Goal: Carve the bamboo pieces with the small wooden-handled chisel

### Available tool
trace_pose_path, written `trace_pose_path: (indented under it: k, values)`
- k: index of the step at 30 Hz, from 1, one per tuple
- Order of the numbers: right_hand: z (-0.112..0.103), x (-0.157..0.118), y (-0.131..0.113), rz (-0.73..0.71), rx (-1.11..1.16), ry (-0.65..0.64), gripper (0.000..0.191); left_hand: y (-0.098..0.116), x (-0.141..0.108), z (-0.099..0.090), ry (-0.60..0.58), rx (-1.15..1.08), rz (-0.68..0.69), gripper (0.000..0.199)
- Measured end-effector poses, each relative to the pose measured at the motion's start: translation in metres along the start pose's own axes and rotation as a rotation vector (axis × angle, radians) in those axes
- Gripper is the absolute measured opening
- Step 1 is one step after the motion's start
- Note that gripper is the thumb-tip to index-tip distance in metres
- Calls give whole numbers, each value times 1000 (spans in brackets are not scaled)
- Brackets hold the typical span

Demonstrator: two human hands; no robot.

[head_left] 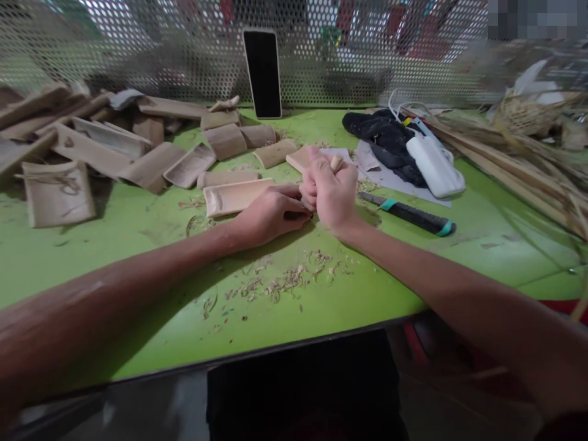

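My right hand (331, 193) is closed in a fist around a tool with a pale wooden handle (337, 163); only the rounded handle end shows above the fingers, and its working end is hidden. Against it rests my left hand (275, 214), low over the table, fingers bent together around something I cannot make out. Right behind the left hand lies a split bamboo piece (234, 197), hollow side up. Another bamboo piece (298, 159) sits just beyond my right fist. Thin curled shavings (285, 285) are scattered on the green table (367, 294) in front of both hands.
A utility knife (408, 214) lies right of my right hand. Behind it are a black glove (386, 144) and a white power bank (434, 165). Many bamboo pieces (92, 147) pile up at left. A phone (263, 73) leans on the perforated metal screen (312, 55). Bamboo strips (505, 171) lie at right.
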State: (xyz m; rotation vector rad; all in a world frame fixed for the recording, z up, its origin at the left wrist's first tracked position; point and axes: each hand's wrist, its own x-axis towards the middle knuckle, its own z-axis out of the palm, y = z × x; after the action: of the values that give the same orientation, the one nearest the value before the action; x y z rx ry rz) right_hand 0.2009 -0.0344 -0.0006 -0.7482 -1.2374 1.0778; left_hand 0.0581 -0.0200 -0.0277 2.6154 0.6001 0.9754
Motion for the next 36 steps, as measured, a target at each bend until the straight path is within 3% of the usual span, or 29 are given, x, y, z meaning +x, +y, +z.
trace_pose_path:
  k: [5, 11, 22, 25, 31, 36]
  values:
    - [-4, 0, -1, 45, 29, -42, 59, -1, 0, 3, 22, -40, 0, 15]
    - [-16, 7, -7, 131, 171, 12, 66, 3, 3, 3, -6, -7, -10, 16]
    - [-28, 16, -21, 275, 364, 131, 66, 10, 5, -3, -36, -20, -195, 12]
    - [-26, 14, -20, 313, 366, 122, 65, 11, 5, -4, -71, -48, -180, 25]
    - [-28, 16, -20, 344, 299, 156, 63, 3, 4, 1, -9, -76, -117, 15]
    - [-33, 22, -19, 334, 278, 153, 63, 1, 3, 1, 16, -89, -165, 19]
